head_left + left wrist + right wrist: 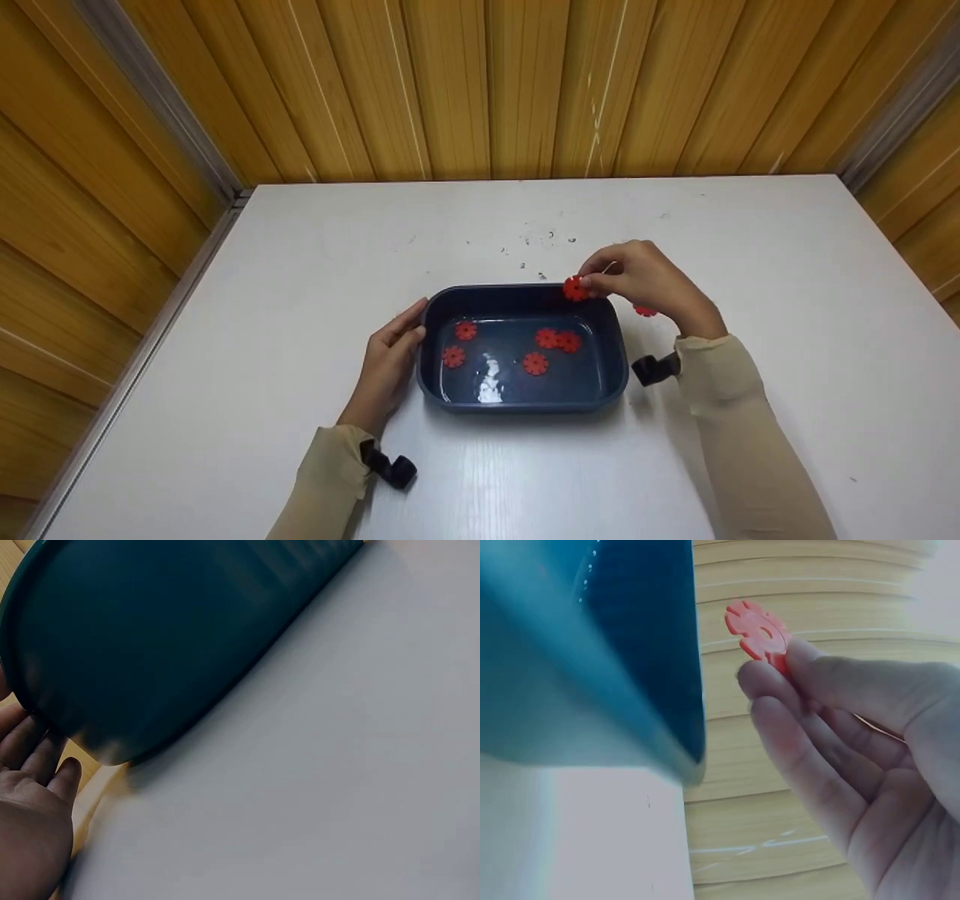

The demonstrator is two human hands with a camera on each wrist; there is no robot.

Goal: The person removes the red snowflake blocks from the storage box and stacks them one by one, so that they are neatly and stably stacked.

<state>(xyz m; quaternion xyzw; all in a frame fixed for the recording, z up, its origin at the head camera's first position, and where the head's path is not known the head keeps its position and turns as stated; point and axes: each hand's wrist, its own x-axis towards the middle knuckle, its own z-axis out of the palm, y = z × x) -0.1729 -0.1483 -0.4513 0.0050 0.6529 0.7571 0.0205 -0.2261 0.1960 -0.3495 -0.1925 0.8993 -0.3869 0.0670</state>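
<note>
A dark blue rectangular basin (517,409) with rounded corners stands on the white table. Several red notched plastic discs lie on its floor, among them one disc (535,364) near the middle and another disc (454,356) at the left. My left hand (386,367) rests against the basin's left end, fingers fairly straight along the outside wall. Over the back right rim, my right hand (637,281) pinches a red notched disc (759,631) between thumb and fingers. One more red disc (645,310) lies on the table, partly hidden behind the right hand.
The white table (300,262) carries small dark marks behind the basin. Yellow wood-look panels (450,90) rise at the back and both sides, with a grey metal rail (142,375) along the left edge.
</note>
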